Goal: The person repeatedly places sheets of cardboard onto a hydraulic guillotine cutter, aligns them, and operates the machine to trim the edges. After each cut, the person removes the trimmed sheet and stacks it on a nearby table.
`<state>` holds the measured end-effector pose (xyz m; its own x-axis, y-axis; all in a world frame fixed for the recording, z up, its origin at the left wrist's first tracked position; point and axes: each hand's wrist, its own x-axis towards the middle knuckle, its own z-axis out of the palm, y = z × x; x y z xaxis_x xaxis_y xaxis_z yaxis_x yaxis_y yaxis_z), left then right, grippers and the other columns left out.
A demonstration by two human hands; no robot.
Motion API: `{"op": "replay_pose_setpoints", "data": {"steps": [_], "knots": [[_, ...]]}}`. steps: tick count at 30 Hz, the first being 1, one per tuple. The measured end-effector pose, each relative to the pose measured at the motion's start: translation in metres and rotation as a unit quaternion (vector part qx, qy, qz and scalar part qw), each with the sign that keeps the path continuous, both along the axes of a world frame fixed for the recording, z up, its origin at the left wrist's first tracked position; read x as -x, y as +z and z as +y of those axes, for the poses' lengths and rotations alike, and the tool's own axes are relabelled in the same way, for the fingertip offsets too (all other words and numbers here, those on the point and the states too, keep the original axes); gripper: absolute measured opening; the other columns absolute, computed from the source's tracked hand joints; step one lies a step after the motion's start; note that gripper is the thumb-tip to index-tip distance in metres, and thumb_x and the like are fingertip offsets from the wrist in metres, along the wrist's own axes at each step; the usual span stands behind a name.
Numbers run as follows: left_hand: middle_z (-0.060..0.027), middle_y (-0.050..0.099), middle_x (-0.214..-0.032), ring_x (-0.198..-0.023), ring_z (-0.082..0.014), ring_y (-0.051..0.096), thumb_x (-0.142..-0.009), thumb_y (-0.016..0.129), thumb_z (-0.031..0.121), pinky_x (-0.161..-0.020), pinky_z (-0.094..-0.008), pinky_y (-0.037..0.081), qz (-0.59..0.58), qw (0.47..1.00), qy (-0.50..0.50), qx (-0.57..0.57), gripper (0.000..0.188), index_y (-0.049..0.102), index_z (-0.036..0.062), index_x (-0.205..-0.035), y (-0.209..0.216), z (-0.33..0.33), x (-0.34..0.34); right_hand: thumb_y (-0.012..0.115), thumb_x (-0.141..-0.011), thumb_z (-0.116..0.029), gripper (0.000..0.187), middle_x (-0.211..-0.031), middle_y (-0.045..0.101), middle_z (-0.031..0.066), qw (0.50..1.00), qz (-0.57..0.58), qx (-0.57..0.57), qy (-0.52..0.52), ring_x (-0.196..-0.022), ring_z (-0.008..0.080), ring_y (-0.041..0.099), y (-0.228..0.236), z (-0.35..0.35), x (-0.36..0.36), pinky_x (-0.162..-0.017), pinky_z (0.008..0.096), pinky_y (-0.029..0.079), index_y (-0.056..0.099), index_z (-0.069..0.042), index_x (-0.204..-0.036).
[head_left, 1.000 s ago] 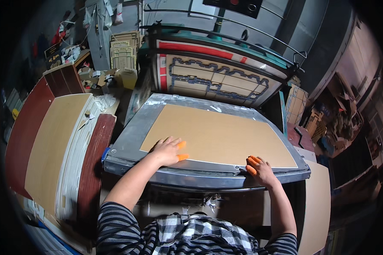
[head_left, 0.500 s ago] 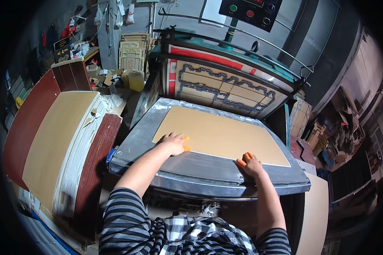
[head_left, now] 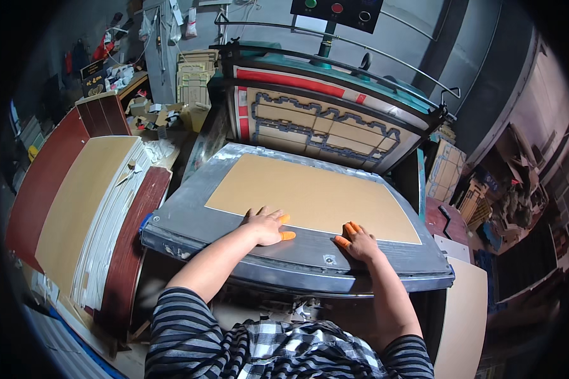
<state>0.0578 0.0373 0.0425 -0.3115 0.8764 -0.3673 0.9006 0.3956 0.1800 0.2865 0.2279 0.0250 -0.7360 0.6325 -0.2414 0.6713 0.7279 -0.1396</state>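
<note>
A tan cardboard sheet (head_left: pixel 316 189) with a thin white edge lies flat on the grey metal bed (head_left: pixel 177 224) of a press. My left hand (head_left: pixel 269 228) rests across the sheet's near edge, palm down and fingers spread. Farther right, my right hand (head_left: pixel 358 241) touches the same edge with its fingertips, fingers stretched out. Orange finger covers show on some fingers of both hands. Behind the bed stands the press's upright plate, carrying a die board (head_left: pixel 291 131) with dark jagged strips.
At left stands a stack of boards (head_left: pixel 85 189) beside a dark red panel (head_left: pixel 136 227). A control box (head_left: pixel 338 14) with buttons hangs above the press. Another tan board (head_left: pixel 464 316) leans at the lower right. Cartons and scraps (head_left: pixel 161 114) pile up at the back left.
My left hand has slid right and nearer along the sheet's edge. My right hand stays at about the same part of the edge. The whole view has shifted slightly.
</note>
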Motion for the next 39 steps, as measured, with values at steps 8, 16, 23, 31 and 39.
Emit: {"op": "replay_pose_setpoints", "data": {"steps": [8,16,23,31,39], "knots": [[-0.0033,0.020,-0.159,-0.146,-0.0340,0.014,-0.091,0.030,0.070,-0.116,-0.0523,0.011,0.001,0.999,0.047,0.007,0.074,0.030,0.0253,-0.150,-0.004,0.002,-0.008,0.034,-0.086,-0.077,0.084,-0.150,0.037,0.0073,0.997,-0.049,0.042,0.043,-0.142,0.0272,0.025,-0.003,0.020,0.000,-0.110,0.0588,0.021,0.040,-0.016,-0.144],[-0.0062,0.025,-0.156,-0.145,-0.0319,0.018,-0.091,0.044,0.061,-0.114,-0.0546,0.015,0.053,0.997,0.042,-0.035,0.073,0.032,0.0186,-0.149,0.001,0.029,-0.034,0.038,-0.089,-0.071,0.075,-0.150,0.037,0.0068,0.995,-0.023,0.080,0.052,-0.141,0.0284,0.028,-0.004,0.034,0.005,-0.108,0.0568,0.025,0.044,-0.017,-0.142],[-0.0042,0.025,-0.157,-0.145,-0.0320,0.018,-0.090,0.042,0.065,-0.115,-0.0506,0.014,0.007,0.999,0.027,-0.038,0.076,0.035,0.0152,-0.147,-0.009,0.029,-0.056,0.050,-0.090,-0.058,0.063,-0.143,0.045,0.0095,0.994,0.004,0.087,0.069,-0.133,0.0312,0.041,0.015,0.040,0.017,-0.105,0.0480,0.036,0.049,-0.014,-0.136],[-0.0081,0.032,-0.153,-0.142,-0.0327,0.025,-0.087,0.046,0.065,-0.114,-0.0503,0.017,0.050,0.997,0.045,0.028,0.077,0.039,0.0139,-0.144,-0.012,0.036,-0.061,0.073,-0.077,-0.039,0.065,-0.123,0.058,0.0170,0.924,0.302,-0.158,0.170,-0.117,0.0312,0.054,0.157,0.087,0.087,-0.094,0.0479,0.044,0.051,-0.009,-0.130],[0.0008,0.039,-0.147,-0.135,-0.0279,0.034,-0.083,0.043,0.073,-0.108,-0.0557,0.024,0.082,0.987,0.006,-0.141,0.080,0.047,0.0166,-0.139,-0.053,0.034,-0.044,0.073,-0.076,-0.029,0.067,-0.137,0.046,0.0179,0.840,0.356,-0.409,-0.020,-0.129,0.0314,0.041,0.343,0.107,0.191,-0.096,0.0469,0.039,0.048,-0.011,-0.135]]}}
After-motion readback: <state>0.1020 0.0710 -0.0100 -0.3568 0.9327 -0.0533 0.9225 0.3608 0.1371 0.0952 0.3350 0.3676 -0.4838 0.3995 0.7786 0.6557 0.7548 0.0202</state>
